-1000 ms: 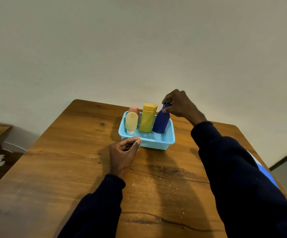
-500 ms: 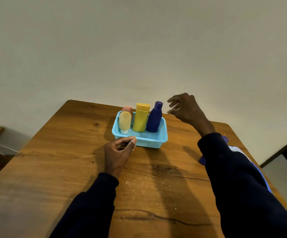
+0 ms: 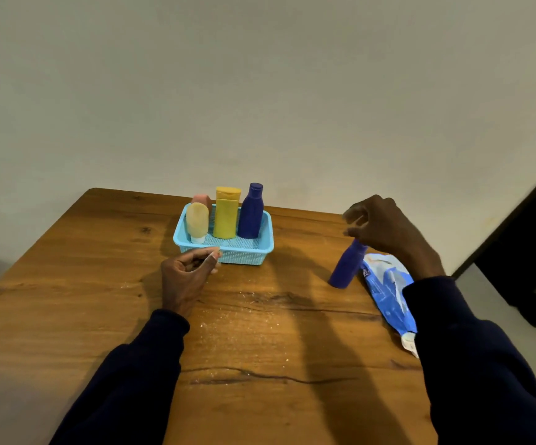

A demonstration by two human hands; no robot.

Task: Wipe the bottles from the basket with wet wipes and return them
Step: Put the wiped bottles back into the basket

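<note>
Fingers (image 3: 199,260) of the left hand (image 3: 184,281) curled emptily on the table (image 3: 67,300), the right hand (image 3: 382,229) pinched a tilted blue bottle (image 3: 345,268) by its top beside the wipes (image 3: 388,293), and farther back the basket (image 3: 244,253) held four bottles (image 3: 226,216).

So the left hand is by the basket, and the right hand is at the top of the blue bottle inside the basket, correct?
Not quite. The right hand is at the top of the blue bottle standing on the table beside the wipes pack, not the other blue bottle in the basket. The head view shows it. The left hand is by the basket, as said.
</note>
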